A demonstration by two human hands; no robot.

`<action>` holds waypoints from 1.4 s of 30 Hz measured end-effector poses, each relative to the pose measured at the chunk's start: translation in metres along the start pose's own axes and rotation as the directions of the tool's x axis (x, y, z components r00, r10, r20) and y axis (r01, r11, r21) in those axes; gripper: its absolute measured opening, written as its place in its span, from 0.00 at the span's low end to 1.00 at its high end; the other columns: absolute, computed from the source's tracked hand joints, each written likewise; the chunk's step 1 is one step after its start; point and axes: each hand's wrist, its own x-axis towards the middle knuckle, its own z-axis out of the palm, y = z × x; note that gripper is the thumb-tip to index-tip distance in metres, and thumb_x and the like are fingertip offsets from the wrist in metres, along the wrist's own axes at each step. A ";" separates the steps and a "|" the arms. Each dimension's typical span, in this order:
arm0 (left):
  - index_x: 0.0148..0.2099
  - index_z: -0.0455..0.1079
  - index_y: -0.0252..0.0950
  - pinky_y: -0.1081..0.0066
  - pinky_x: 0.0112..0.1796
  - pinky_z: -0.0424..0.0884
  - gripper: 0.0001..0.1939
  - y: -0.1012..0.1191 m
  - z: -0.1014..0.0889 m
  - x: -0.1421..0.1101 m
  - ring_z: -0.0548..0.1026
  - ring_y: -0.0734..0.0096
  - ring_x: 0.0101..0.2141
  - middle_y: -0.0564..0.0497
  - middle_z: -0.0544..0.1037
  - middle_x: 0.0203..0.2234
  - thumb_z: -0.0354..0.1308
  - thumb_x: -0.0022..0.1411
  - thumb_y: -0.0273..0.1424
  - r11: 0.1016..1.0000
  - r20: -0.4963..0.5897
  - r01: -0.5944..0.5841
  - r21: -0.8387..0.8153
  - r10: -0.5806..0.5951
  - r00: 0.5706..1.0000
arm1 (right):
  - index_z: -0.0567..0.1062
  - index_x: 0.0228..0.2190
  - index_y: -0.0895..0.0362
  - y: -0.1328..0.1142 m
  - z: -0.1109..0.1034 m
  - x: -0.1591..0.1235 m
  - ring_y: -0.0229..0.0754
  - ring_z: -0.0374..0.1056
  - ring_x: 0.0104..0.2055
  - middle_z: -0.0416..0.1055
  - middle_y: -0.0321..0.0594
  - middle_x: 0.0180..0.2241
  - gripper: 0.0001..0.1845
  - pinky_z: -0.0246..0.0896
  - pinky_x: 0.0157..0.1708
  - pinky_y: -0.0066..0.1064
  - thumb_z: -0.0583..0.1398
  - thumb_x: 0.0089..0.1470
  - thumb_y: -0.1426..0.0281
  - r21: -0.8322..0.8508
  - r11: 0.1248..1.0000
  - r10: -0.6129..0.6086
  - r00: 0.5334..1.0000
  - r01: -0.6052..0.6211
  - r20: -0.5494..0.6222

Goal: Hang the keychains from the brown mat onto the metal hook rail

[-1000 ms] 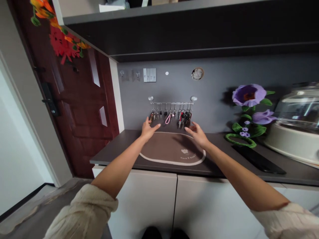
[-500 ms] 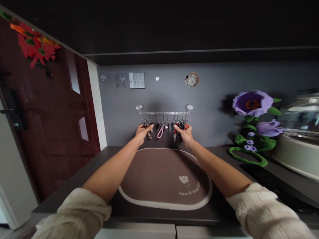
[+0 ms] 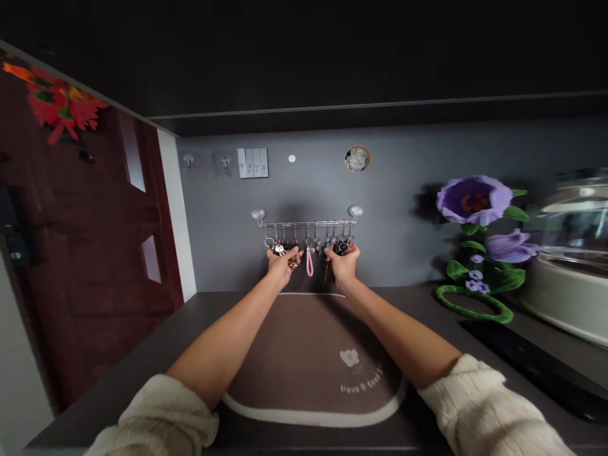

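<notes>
A clear hook rail point(image 3: 304, 223) with suction-cup ends is fixed to the grey wall, and several bunches of keys hang from it. My left hand point(image 3: 279, 269) is closed around the keys point(image 3: 280, 249) at the rail's left end, its thumb lying over them. At the right end, my right hand point(image 3: 344, 265) grips another cluster of keys, partly red and black, with the thumb in front. Between the hands hangs a pink strap loop point(image 3: 310, 261), touched by neither. Fingers behind the keys are hidden.
Below lies a brown mat point(image 3: 304, 354) with a pale border on the dark counter. On the right stand purple plush flowers point(image 3: 475, 199), a black long object point(image 3: 527, 364) and a white appliance point(image 3: 560, 291). A dark cabinet point(image 3: 304, 57) overhangs everything.
My left hand has moved right along the rail and closed in with keys pushed toward the middle. My right hand has gathered its keys closer. The camera view has shifted slightly.
</notes>
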 end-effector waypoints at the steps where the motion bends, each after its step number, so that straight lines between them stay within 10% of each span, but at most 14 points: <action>1: 0.37 0.49 0.40 0.76 0.23 0.69 0.29 0.002 0.001 0.000 0.75 0.71 0.26 0.56 0.71 0.27 0.65 0.38 0.21 1.000 -0.013 0.008 -0.009 -0.008 1.000 | 0.54 0.42 0.53 -0.003 -0.003 0.001 0.38 0.65 0.33 0.67 0.38 0.36 0.35 0.62 0.30 0.28 0.63 0.32 0.65 0.004 1.000 0.023 1.000 -0.023 0.006; 10: 0.34 0.59 0.32 0.72 0.27 0.73 0.15 0.039 0.019 0.002 0.75 0.70 0.27 0.49 0.73 0.25 0.58 0.45 0.15 0.993 -0.173 0.070 -0.091 -0.085 0.981 | 0.50 0.43 0.53 -0.045 -0.022 0.008 0.36 0.60 0.17 0.63 0.31 0.20 0.36 0.55 0.14 0.28 0.63 0.35 0.64 -0.063 0.988 0.142 0.987 -0.138 0.070; 23: 0.33 0.63 0.26 0.72 0.32 0.75 0.08 0.095 0.046 0.013 0.74 0.64 0.36 0.43 0.72 0.30 0.51 0.50 0.13 0.993 -0.083 0.096 -0.065 -0.101 0.991 | 0.59 0.37 0.58 -0.124 -0.017 0.043 0.31 0.58 0.15 0.61 0.29 0.15 0.24 0.53 0.12 0.23 0.64 0.38 0.72 -0.041 0.994 0.107 0.971 -0.101 0.215; 28: 0.30 0.63 0.26 0.72 0.29 0.75 0.06 0.092 0.011 -0.025 0.75 0.64 0.32 0.44 0.72 0.25 0.52 0.49 0.13 0.972 -0.010 0.227 0.066 -0.227 0.974 | 0.66 0.25 0.60 -0.113 -0.052 0.008 0.32 0.58 0.14 0.61 0.33 0.12 0.09 0.51 0.11 0.23 0.62 0.39 0.74 -0.251 0.940 0.326 0.828 -0.231 0.457; 32: 0.30 0.64 0.25 0.77 0.26 0.74 0.04 0.068 -0.029 -0.065 0.75 0.68 0.28 0.44 0.72 0.24 0.51 0.51 0.15 0.830 -0.073 0.512 0.222 -0.509 0.858 | 0.67 0.21 0.62 -0.073 -0.075 -0.030 0.31 0.58 0.15 0.63 0.35 0.13 0.05 0.56 0.16 0.24 0.60 0.40 0.77 -0.456 0.817 0.566 0.643 -0.352 0.517; 38: 0.29 0.64 0.24 0.73 0.27 0.74 0.04 0.051 -0.068 -0.090 0.75 0.66 0.27 0.44 0.72 0.23 0.57 0.48 0.20 0.661 -0.073 0.590 0.463 -0.635 0.769 | 0.69 0.19 0.61 -0.046 -0.090 -0.056 0.34 0.61 0.18 0.62 0.34 0.12 0.10 0.55 0.18 0.25 0.64 0.35 0.68 -0.728 0.685 0.583 0.578 0.027 0.571; 42: 0.26 0.64 0.27 0.68 0.26 0.73 0.13 0.059 -0.077 -0.089 0.72 0.69 0.21 0.47 0.70 0.18 0.59 0.48 0.34 0.526 -0.073 0.409 0.746 -0.546 0.835 | 0.70 0.18 0.60 -0.061 -0.083 -0.046 0.39 0.64 0.23 0.64 0.37 0.15 0.18 0.55 0.22 0.28 0.64 0.30 0.57 -0.792 0.449 0.515 0.605 0.414 0.608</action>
